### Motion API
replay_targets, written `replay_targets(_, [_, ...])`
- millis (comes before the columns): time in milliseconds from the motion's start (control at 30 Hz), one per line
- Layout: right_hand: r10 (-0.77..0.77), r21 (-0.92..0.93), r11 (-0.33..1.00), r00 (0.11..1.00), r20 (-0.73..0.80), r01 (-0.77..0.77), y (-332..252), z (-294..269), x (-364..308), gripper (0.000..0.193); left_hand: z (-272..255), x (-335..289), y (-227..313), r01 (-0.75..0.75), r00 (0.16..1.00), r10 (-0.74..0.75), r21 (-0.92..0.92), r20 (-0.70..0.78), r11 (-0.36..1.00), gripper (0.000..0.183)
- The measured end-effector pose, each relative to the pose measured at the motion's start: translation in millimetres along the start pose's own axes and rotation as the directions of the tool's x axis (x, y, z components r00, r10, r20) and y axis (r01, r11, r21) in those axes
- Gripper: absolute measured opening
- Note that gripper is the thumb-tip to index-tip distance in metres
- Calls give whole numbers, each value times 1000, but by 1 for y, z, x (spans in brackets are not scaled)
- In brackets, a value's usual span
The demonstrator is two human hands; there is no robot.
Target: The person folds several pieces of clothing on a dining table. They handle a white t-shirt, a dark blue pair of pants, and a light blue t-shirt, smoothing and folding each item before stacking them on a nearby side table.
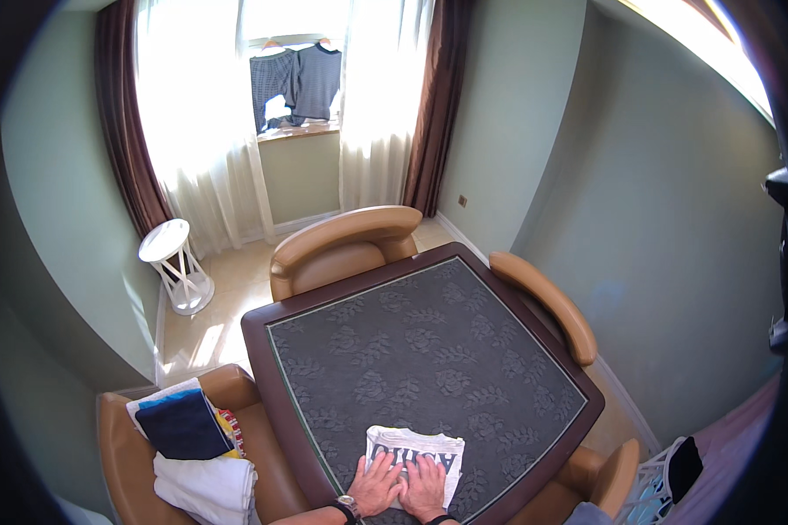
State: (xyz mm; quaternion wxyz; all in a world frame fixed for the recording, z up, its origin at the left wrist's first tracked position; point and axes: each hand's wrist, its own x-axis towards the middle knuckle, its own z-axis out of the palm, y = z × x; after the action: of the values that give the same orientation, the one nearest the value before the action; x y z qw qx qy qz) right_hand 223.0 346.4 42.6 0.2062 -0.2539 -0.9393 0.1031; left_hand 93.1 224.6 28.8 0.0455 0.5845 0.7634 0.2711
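Observation:
A white T-shirt [451,448] with dark printing lies folded into a small bundle near the front edge of the dark, flower-patterned table [394,350]. My left hand [377,486] rests flat on its left part, fingers stretched out, with a watch on the wrist. Beside it, my right hand [425,486] also lies flat on the cloth, fingers spread, a dark band at the wrist. The two hands nearly touch at the thumbs. Part of the shirt is hidden under them.
At the left, a tan armchair [118,437] holds folded clothes, a navy one [180,426] and a white one [203,486] among them. More tan chairs [346,229] surround the table. A white stand [165,241] is by the curtains; a drying rack [661,472] stands at lower right.

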Motion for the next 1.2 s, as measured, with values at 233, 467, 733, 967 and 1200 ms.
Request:
replay_targets(233, [8,21,1000,998,-55,-7,-1,1,0,45,0,0,-3,-29,1000,30,43,-6,999,57])
replay_targets(467, [194,198,968,959,-208,-153,12,-19,5,52,-14,0,5,93,985,-112,-147,-130,985,59])
replay_targets(733, [666,235,704,738,108,-670,50,-30,-24,70,-7,5,-16,577,731,-682,-549,18,604,68])
replay_targets(967, [796,405,400,531,290,-822,75,-9,-29,66,-26,23,-33,775,489,-683,-630,542,55,83])
replay_targets(1200, [597,569,-128,395,698,-813,97,-15,-36,30,-49,34,-40,798,552,-368,-602,748,-25,43])
